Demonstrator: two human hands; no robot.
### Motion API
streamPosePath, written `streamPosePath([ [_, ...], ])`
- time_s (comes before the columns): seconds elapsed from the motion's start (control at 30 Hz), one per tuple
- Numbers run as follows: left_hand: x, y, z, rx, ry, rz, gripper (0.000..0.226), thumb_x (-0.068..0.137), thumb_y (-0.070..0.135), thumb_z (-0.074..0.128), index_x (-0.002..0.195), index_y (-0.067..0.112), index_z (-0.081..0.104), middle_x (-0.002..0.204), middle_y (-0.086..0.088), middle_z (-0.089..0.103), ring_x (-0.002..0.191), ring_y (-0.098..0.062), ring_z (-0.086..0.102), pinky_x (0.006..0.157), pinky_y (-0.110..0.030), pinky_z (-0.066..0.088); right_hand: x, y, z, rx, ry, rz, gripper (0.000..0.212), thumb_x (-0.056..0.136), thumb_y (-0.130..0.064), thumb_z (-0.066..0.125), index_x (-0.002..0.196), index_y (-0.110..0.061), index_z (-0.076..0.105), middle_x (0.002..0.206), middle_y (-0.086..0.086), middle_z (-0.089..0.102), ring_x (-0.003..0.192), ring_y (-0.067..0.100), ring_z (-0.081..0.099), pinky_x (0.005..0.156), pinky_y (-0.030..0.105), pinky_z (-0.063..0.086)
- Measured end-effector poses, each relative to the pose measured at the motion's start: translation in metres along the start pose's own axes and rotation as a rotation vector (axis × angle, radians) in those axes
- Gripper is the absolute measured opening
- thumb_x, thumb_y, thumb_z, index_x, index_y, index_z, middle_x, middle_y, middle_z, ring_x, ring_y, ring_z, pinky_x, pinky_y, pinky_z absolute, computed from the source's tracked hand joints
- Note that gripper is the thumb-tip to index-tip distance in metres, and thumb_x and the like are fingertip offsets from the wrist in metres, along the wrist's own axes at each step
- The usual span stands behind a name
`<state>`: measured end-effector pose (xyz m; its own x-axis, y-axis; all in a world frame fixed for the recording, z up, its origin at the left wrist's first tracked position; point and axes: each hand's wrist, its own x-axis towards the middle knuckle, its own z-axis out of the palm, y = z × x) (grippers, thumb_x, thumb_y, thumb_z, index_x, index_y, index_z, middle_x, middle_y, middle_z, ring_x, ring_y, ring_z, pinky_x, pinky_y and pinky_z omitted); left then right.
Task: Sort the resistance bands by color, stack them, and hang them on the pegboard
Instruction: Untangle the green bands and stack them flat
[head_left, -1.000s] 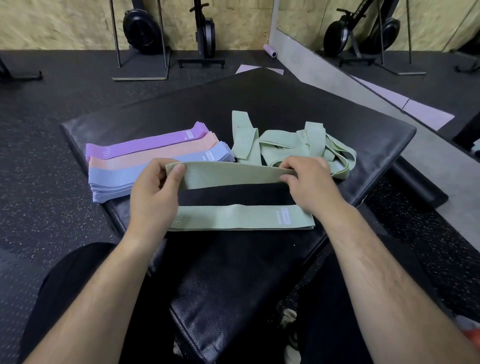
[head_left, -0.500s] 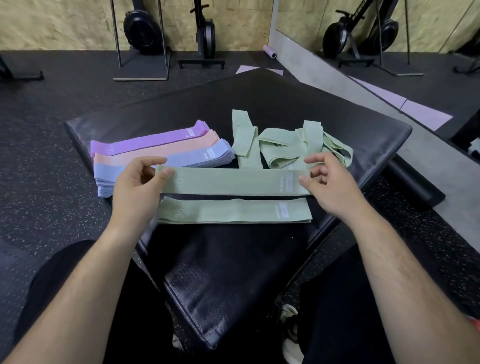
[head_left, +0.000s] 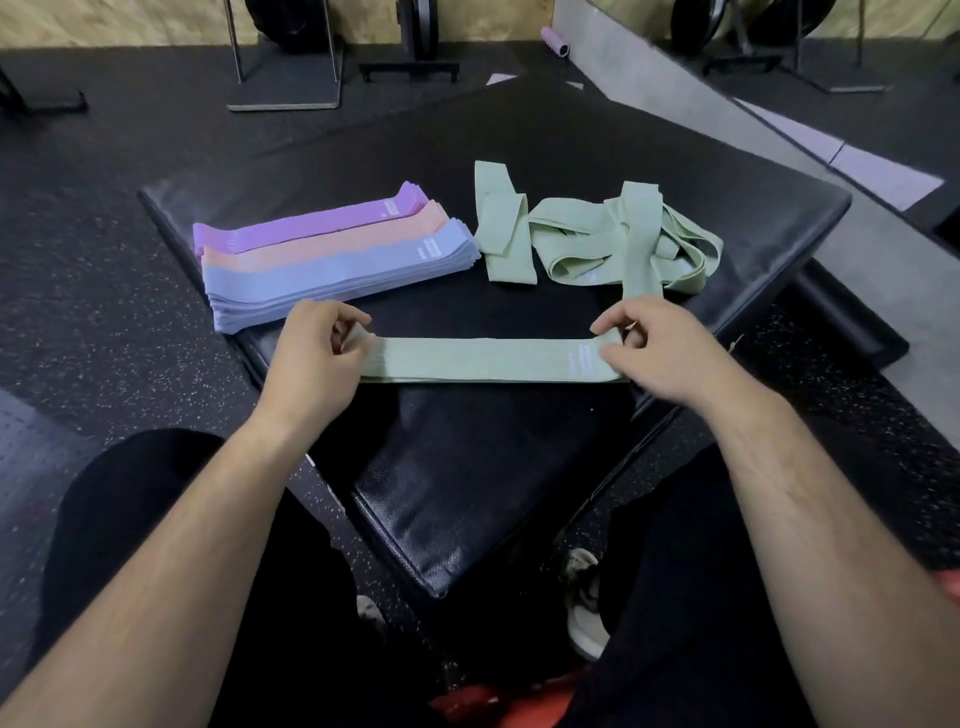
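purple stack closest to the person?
No, the blue stack lies nearest; the purple stack is farthest, behind the peach stack.

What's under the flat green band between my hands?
Under the green band, layered edges show at its left end: more green bands, on the black mat. Their number is covered.

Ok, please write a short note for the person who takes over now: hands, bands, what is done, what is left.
Left hand pinches the left end of the flat green bands; right hand pinches the right end.
Purple stack, peach stack and blue stack lie side by side on the black pad; tangled green bands lie beyond the right hand.
Done: three colours stacked, green begun.
Left: flatten and stack the tangled ones, hang everything; no pegboard in view.
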<state>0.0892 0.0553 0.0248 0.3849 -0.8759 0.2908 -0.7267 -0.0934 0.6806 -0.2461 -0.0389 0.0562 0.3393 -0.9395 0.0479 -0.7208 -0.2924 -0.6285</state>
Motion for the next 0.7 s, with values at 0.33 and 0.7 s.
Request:
streamPosePath([
  [0.33,-0.018,0.024,0.028,0.254,-0.016,0.344,0.029,0.090,0.034,0.063,0.116,0.024,0.069,0.123,0.001,0.058,0.116,-0.025,0.053,0.094,-0.037,0.033,0.007,0.006,0.005,-0.134,-0.049,-0.117,0.025,0.086,-0.031,0.070,0.111,-0.034,0.067,0.113,-0.022,0.050,0.116,0.004,0.040,0.109,0.032,0.036],
  [0.7,-0.020,0.039,0.065,0.296,-0.287,0.468,0.043,0.095,0.048,0.063,0.135,0.034,0.060,0.135,0.008,0.057,0.129,-0.019,0.049,0.106,-0.033,0.030,0.003,0.007,-0.003,-0.101,-0.268,-0.103,0.043,0.081,-0.035,0.082,0.120,-0.042,0.066,0.126,-0.023,0.054,0.125,0.004,0.045,0.112,0.033,0.036],
])
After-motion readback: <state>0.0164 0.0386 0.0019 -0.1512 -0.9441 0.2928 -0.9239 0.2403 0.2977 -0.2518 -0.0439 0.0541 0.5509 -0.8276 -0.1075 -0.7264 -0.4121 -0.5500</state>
